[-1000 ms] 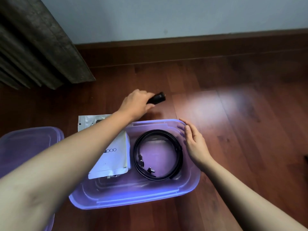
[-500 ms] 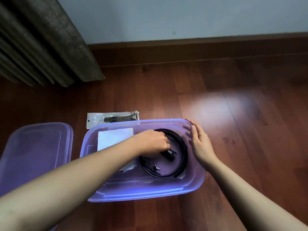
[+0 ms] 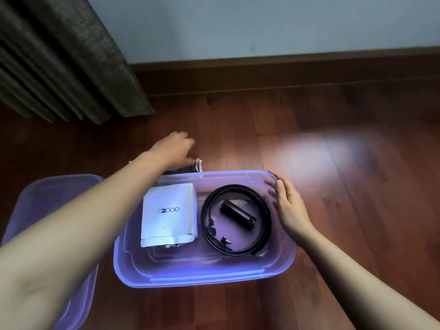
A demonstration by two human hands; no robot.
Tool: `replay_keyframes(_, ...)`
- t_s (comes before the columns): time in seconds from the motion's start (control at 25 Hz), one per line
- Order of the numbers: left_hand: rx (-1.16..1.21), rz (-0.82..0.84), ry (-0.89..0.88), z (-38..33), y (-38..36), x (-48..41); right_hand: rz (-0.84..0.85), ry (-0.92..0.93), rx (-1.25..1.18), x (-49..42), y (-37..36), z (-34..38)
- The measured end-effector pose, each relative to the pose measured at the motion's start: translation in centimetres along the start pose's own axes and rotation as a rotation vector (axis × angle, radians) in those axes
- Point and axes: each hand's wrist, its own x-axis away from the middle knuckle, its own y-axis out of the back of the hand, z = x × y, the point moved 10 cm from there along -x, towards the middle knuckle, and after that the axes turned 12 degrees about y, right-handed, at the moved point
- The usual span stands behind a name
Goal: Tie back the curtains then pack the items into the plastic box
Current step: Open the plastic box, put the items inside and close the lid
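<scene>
Packing step: your left hand reaches beyond the plastic box's far edge for the packet — grip blurred, can't tell. Your right hand, fingers relaxed, rests at the right rim — next, pinch and lift in.

We see a room in a home. The floor is of dark red-brown wooden boards, and a wooden skirting board runs along a plain pale wall. At the left a heavy dark curtain hangs down to the floor. A purple plastic box with small personal things inside stands directly on the boards.
</scene>
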Motion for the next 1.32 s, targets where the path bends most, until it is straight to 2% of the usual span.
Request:
replay_keyframes(0.04,-0.046,0.146,0.024,1.2,-2.4,-0.4,-0.002,-0.001,0.0,0.0,0.0,-0.1)
replay_keyframes(0.08,-0.042,0.209,0.021,1.8,-3.9,-0.5,-0.002,-0.005,0.002,0.0,0.0,-0.1)
replay_keyframes(0.24,0.036,0.076,-0.05,1.2,-3.0,-0.5,0.003,-0.016,0.004,-0.1,0.0,-0.4)
replay_keyframes(0.28,0.01,-0.017,-0.073,0.9,-1.6,-0.1,0.007,-0.019,0.007,-0.1,0.0,-0.4)
replay_keyframes(0.4,-0.118,-0.5,-0.233,-0.7,4.1,3.3,0.008,-0.026,0.007,-0.1,0.0,-0.5)
replay_keyframes(0.52,-0.067,-0.796,-0.388,-1.5,6.9,8.3,0.008,-0.031,-0.002,0.0,0.0,-0.4)
replay_keyframes(0.68,0.243,-0.684,-0.59,-3.2,7.6,15.8,0.007,-0.027,0.021,0.0,0.2,-0.1)
replay_keyframes(0.76,0.214,-0.625,-0.745,-5.0,6.3,20.0,0.011,-0.025,0.009,0.0,0.1,0.3)
replay_keyframes(0.84,0.112,-0.519,-0.819,-6.4,3.1,22.6,0.015,-0.024,-0.013,0.1,-0.2,0.6)
replay_keyframes(1.04,-0.098,-0.339,-0.807,-6.0,-4.1,23.8,0.01,-0.058,-0.06,0.3,-0.4,1.1)
replay_keyframes(1.16,-0.094,-0.418,-0.822,-5.6,-3.9,24.1,0.011,-0.064,-0.067,0.4,-0.5,1.3)
replay_keyframes(1.32,-0.197,-0.669,-0.949,-5.6,-4.3,24.2,0.009,-0.057,-0.046,0.6,-0.4,1.5)
